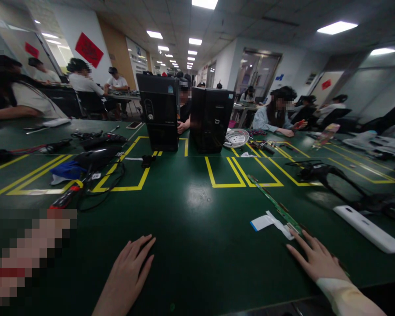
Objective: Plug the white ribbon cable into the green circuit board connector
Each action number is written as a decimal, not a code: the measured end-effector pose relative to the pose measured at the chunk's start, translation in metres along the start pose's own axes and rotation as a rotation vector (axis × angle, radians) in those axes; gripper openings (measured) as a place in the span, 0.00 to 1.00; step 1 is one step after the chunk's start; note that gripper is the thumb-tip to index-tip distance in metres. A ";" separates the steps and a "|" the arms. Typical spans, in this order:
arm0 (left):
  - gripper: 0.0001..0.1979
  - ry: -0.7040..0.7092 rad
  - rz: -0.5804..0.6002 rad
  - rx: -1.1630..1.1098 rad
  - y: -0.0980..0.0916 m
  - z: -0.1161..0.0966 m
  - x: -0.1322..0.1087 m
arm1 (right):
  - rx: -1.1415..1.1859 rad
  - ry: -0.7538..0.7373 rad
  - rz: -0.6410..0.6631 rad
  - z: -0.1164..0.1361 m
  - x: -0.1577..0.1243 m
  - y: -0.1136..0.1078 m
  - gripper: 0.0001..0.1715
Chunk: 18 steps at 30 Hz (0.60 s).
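Observation:
My left hand [130, 263] rests low over the green table [197, 237], its fingers stretched out with nothing in them. On the right, my right hand [319, 256] lies over the near end of a long, narrow green circuit board [278, 206]. Its fingers are spread, and the fingertips appear to touch the board. Part of the board is hidden beneath that hand. Beside the board, close to those fingertips, a white flat ribbon cable [276, 223] with a blue end lies on the tabletop.
Two black computer towers [159, 114] stand ahead, with a person's hand [183, 126] behind them. A red-and-black handled tool [66, 197] and black cables lie left. Right are a white oblong object [368, 228], black tangled gear [342, 188] and a white basket [236, 138]. Several people sit around.

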<state>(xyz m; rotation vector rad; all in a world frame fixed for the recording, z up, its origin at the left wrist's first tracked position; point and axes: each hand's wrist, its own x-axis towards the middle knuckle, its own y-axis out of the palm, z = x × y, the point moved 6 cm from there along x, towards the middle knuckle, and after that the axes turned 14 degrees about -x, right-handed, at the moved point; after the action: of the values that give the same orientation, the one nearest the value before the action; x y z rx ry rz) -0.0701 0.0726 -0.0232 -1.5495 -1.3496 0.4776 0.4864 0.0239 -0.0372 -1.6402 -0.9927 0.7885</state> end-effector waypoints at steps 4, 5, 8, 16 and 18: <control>0.22 0.003 -0.006 -0.004 -0.001 -0.001 0.000 | 0.015 0.056 0.019 -0.014 0.019 0.005 0.41; 0.22 0.004 -0.007 -0.005 0.000 -0.001 -0.001 | 0.023 0.073 0.007 -0.017 0.025 0.005 0.41; 0.23 -0.001 0.003 -0.003 0.001 0.002 -0.001 | 0.042 0.128 -0.031 -0.028 0.042 0.005 0.41; 0.23 0.000 0.009 -0.001 0.002 0.002 -0.001 | 0.147 0.280 0.042 -0.041 0.079 -0.005 0.43; 0.22 0.007 0.002 0.004 0.001 0.001 -0.001 | 0.190 0.323 0.035 -0.040 0.083 -0.011 0.42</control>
<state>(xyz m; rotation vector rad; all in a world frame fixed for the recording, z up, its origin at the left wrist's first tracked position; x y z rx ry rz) -0.0705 0.0722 -0.0250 -1.5479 -1.3408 0.4752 0.5554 0.0831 -0.0181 -1.5614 -0.6434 0.5964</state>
